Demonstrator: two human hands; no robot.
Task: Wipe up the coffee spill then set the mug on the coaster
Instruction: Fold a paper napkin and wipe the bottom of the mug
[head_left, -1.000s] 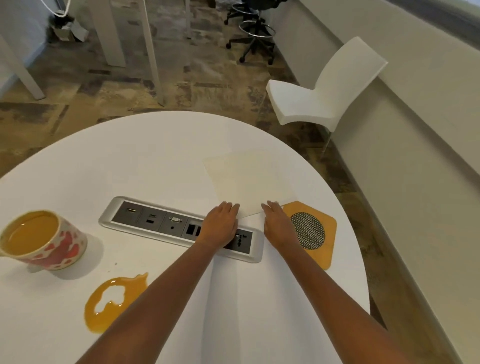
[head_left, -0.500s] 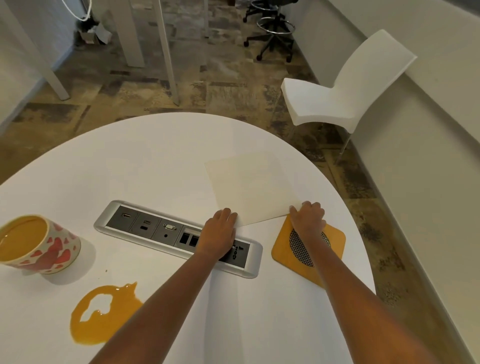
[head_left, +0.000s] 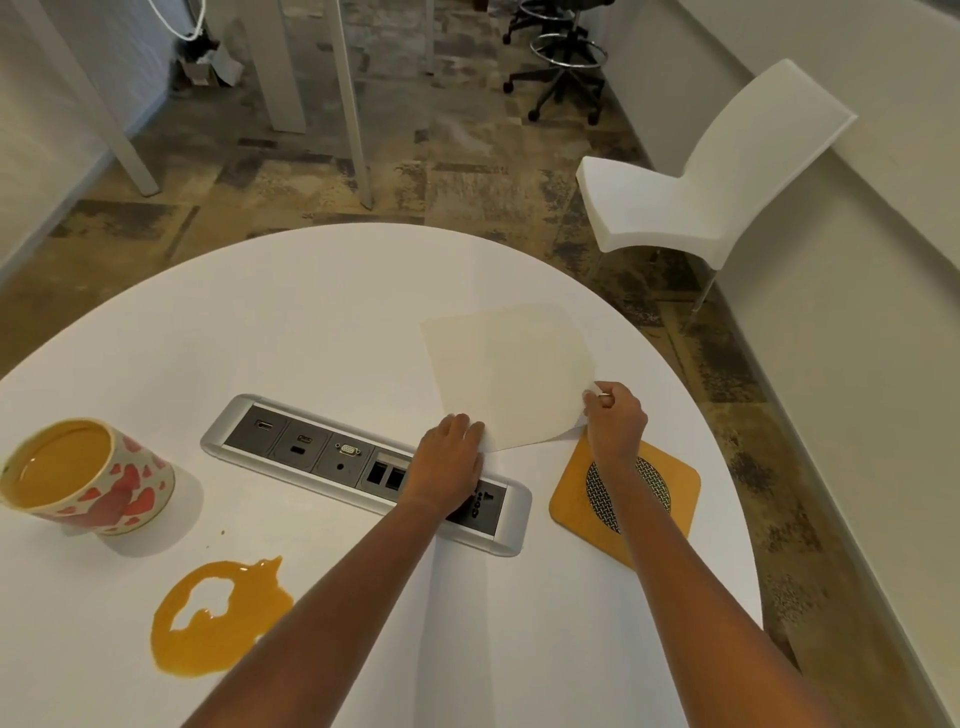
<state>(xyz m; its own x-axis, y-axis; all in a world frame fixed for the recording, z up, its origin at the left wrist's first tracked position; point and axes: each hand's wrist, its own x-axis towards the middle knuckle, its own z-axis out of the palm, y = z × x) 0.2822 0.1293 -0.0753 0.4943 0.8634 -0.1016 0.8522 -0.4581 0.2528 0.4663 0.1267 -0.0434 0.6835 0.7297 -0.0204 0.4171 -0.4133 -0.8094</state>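
Coffee spill (head_left: 218, 618), 7 o'clock on white worktop (head_left: 311, 322), unwiped. Full mug (head_left: 88, 478), 9 o'clock, well apart from coaster (head_left: 623, 493) at 4 o'clock. Left hand (head_left: 452, 462): grip released, flat on near corner of napkin (head_left: 509, 374). Right hand (head_left: 615, 415): grip pinching napkin's lifted right corner, 2 o'clock.

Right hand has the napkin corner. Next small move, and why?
Probably release the left hand and lift the napkin clear, toward the spill. The right hand pinches its near right corner, which curls up off the table, while the left hand lies flat on the near left corner, pinning it. The spill sits unwiped far to the left.
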